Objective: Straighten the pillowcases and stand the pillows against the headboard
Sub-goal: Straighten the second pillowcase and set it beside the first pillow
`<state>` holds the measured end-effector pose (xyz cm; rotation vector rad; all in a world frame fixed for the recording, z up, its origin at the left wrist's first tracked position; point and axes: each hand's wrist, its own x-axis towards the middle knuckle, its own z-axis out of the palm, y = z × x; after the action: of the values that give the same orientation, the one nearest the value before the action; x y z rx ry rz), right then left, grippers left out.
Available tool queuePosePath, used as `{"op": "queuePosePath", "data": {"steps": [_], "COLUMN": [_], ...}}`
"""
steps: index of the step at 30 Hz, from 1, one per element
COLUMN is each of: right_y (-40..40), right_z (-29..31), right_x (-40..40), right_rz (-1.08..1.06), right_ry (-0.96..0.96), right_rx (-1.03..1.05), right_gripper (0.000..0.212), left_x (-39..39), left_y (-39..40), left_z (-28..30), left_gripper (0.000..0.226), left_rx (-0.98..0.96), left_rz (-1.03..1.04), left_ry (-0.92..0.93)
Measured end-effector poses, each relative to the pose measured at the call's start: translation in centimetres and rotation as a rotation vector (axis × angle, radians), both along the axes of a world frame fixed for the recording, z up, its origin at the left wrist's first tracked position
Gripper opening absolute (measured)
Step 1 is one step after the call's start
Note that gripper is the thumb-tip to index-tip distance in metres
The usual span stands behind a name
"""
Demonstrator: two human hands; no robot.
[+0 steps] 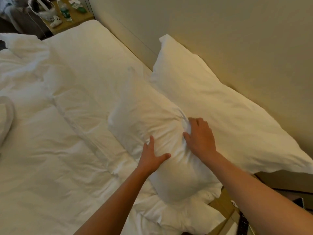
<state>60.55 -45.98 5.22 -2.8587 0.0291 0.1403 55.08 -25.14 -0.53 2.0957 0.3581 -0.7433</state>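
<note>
Both hands are on the near pillow (152, 126), which lies flat on the duvet (50, 150). The left hand (152, 158) presses down on it with fingers spread, while the right hand (199, 138) bunches a fold of its case. The far pillow (211, 102) leans against the headboard (220, 31) just behind.

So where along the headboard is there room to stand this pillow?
Free: the bare stretch of headboard between the nightstand and the standing pillow. Crowded: the right side, where that pillow leans and both hands, left hand and right hand, press the near pillow.
</note>
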Motion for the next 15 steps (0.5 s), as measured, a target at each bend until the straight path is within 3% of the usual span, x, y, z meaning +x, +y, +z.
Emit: {"op": "queuePosePath", "data": {"steps": [6, 15], "right_y": [-3.3, -7.2], "right_z": [-2.4, -1.9], "right_x": [-6.5, -8.9], "right_rz": [-0.036, 0.016], "right_ry": [0.066, 0.182], "right_rx": [0.068, 0.127], "right_gripper": [0.062, 0.068], "left_x": [-3.1, -8.7], "left_y": [-2.1, -8.1], "left_z": [0.9, 3.9], "left_gripper": [0.117, 0.106], "left_rx": [0.045, 0.059], "left_rz": [-0.013, 0.057], "left_ry": [0.016, 0.070]}}
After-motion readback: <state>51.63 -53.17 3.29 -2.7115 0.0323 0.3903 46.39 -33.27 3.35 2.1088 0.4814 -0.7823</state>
